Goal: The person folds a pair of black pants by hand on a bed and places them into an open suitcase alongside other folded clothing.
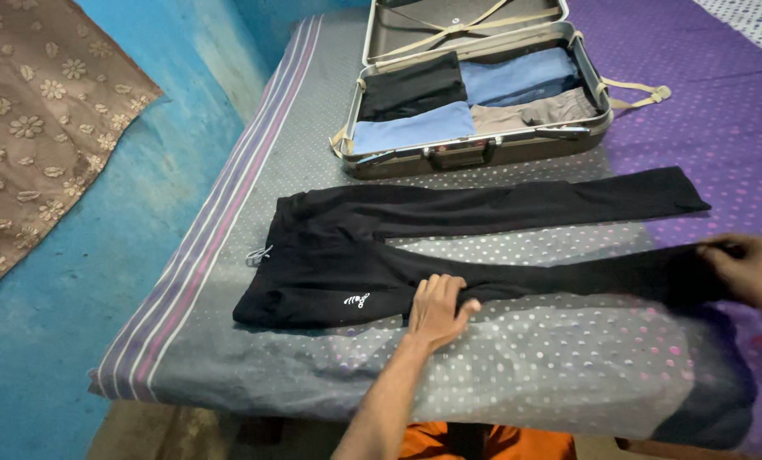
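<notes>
- Head view: we press our left hand (436,308) flat, fingers together, on the thigh of the black track pants (330,264), which lie spread on the bed (568,375).
- Our right hand (751,271) is clamped on the cuff of the near leg, well apart from the left hand.
- The far leg lies just beyond both hands, parallel to the near one.
- Farther beyond the left hand, an open suitcase (474,153) holds folded clothes (415,128).
- Out past the left hand's side hangs a brown floral cloth (31,128).
</notes>
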